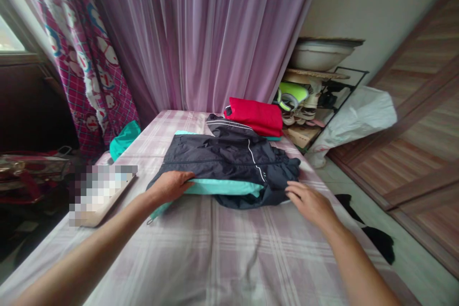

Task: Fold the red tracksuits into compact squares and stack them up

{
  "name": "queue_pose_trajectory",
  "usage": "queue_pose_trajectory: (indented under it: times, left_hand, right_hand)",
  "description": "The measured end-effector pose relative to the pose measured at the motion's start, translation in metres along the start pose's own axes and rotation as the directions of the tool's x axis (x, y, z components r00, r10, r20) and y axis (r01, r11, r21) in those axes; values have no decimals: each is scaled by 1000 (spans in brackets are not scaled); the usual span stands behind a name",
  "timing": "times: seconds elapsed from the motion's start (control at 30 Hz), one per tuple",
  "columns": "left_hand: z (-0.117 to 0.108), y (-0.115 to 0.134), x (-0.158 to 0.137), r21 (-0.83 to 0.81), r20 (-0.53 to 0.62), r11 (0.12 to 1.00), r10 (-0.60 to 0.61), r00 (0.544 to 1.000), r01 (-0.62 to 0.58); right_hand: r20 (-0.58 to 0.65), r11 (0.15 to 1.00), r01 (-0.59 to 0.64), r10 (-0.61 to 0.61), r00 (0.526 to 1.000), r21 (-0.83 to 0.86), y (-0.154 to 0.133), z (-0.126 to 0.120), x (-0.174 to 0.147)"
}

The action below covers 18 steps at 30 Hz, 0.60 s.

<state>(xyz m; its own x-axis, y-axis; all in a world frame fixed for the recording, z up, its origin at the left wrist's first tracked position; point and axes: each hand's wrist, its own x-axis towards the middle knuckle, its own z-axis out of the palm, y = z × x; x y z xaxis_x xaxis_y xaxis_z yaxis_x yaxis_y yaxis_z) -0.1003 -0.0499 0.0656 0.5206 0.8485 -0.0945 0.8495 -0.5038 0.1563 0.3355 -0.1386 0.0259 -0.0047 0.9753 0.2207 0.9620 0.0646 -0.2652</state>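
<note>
A dark jacket (211,150) with white piping and a turquoise lining (222,186) lies partly folded on a plaid-covered surface (201,258). At the jacket's near left edge, my left hand (174,184) is closed on the dark fabric, its thumb side toward the lining. My right hand (310,201) has its fingers bent together on the jacket's near right edge, by the bunched cloth. What lies under the fingertips is partly hidden. Just behind the jacket rests a folded red garment (254,117).
A pixelated tablet-like item (103,196) lies at the left edge. Beyond it is a turquoise cloth (125,139). Purple curtains (208,33) hang behind. To the right stand a rack (335,76) with a basin (322,55) and shoes, and a white bag (358,114).
</note>
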Motion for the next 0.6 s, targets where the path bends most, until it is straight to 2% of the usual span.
queue_pose_trajectory:
  times: [0.07,0.13,0.23,0.3,0.37,0.4,0.47,0.53,0.6]
  left_hand:
    - [-22,0,15,69,-110,988,-131,985,139]
    - [-40,-2,32,95,-251,959,-237,939,268]
    - [-48,-9,50,90,-374,921,-321,870,379]
    - [-40,-15,51,111,-376,924,-301,876,365]
    - [-25,-21,45,145,-331,945,-233,914,294]
    - [-16,-24,41,160,-305,953,-199,931,257]
    - [-1,-30,30,190,-260,958,-161,952,214]
    - [10,-35,21,219,-236,953,-156,959,209]
    - [17,-40,15,238,-210,948,-163,964,212]
  right_hand:
    - [-213,999,0,-9,977,-42,-14,-18,45]
    - [-410,996,-37,0,912,-81,-34,-37,92]
    - [-508,992,-79,20,861,-95,-70,-51,136]
    - [-475,992,55,-101,874,-110,-93,-40,139]
    - [-352,948,286,-319,880,-142,-112,-16,123]
    - [-258,895,418,-445,857,-156,-119,-1,112]
    - [-125,778,600,-624,771,-185,-130,30,90]
    - [-78,725,654,-680,729,-214,-139,56,78]
    - [-69,726,647,-676,734,-233,-148,74,76]
